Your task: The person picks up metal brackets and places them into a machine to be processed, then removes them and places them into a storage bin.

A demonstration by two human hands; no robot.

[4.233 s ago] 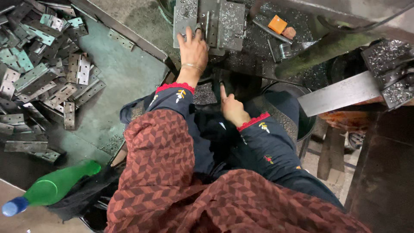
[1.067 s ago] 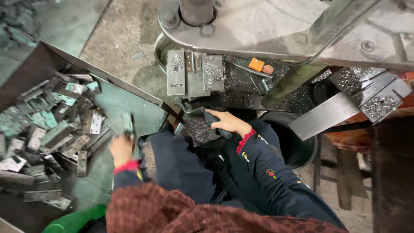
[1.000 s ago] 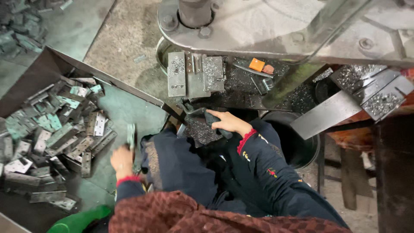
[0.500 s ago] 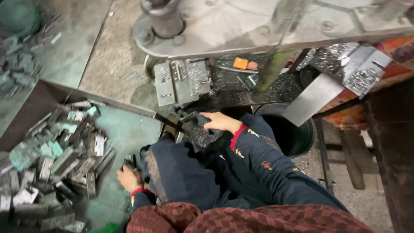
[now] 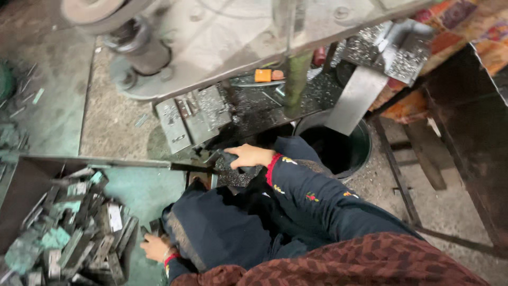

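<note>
I see left hand (image 5: 153, 247) low by pile of metal strips (image 5: 69, 233), fingers' grip I cannot tell, right hand (image 5: 248, 156) curled over dark metal piece (image 5: 228, 160) below press die block (image 5: 193, 114)

Green-painted tray floor (image 5: 143, 190) under a heap of flat grey metal pieces (image 5: 69, 233), beside concrete ground (image 5: 106, 122).

The left hand (image 5: 153, 247), four seconds ago up at the grey die block (image 5: 191, 117) at twelve o'clock, now lies low at seven o'clock beside the pile of metal strips (image 5: 69, 233). The strip it lifted a second ago seems put down again, though the fingers are partly hidden.
</note>
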